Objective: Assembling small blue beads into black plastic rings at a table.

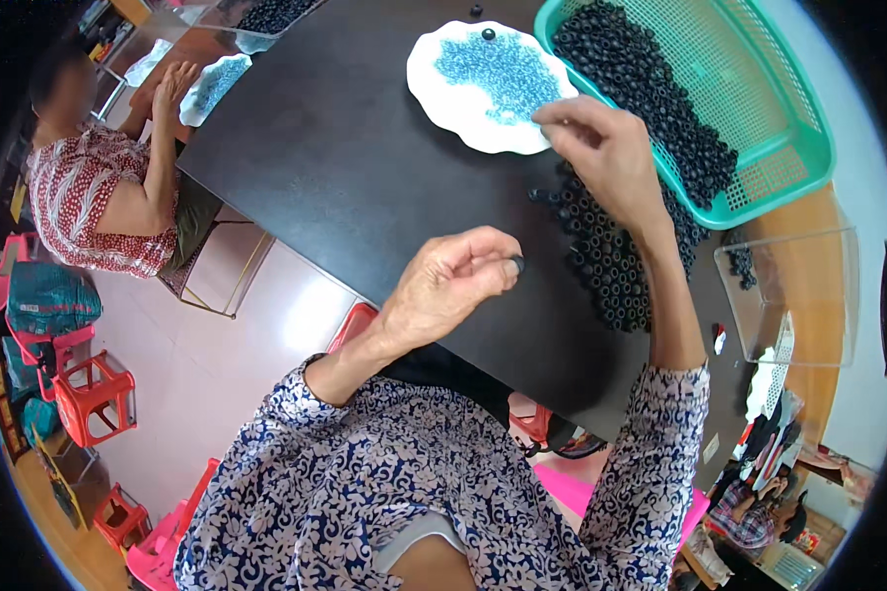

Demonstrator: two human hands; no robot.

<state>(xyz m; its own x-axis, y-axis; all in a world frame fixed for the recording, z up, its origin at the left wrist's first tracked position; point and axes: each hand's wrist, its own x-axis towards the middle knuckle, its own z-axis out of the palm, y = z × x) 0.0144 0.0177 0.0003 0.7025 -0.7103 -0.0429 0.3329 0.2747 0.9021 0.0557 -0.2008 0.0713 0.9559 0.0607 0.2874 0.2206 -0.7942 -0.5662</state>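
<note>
My left hand point(453, 281) is above the dark table, thumb and fingers pinching a small black ring-shaped part point(518, 263). At the right edge of a white scalloped plate point(434, 98), my right hand point(601, 148) has its thumb and fingertips pressed together. Whatever it pinches is too small to make out. Tiny clear-blue beads point(508, 74) are spread over the plate, and one round black piece point(488, 34) lies at its far rim. Beneath and beside my right forearm, many black ring-shaped parts point(611, 286) stand in a packed cluster on the table.
A green plastic basket point(818, 148) heaped with black parts point(621, 59) stands at the far right. Nearer is a clear plastic box point(808, 345) with a few black parts. Another person point(108, 197) sits at the left beside a white plate of beads point(212, 89). Red stools point(94, 399) stand on the floor.
</note>
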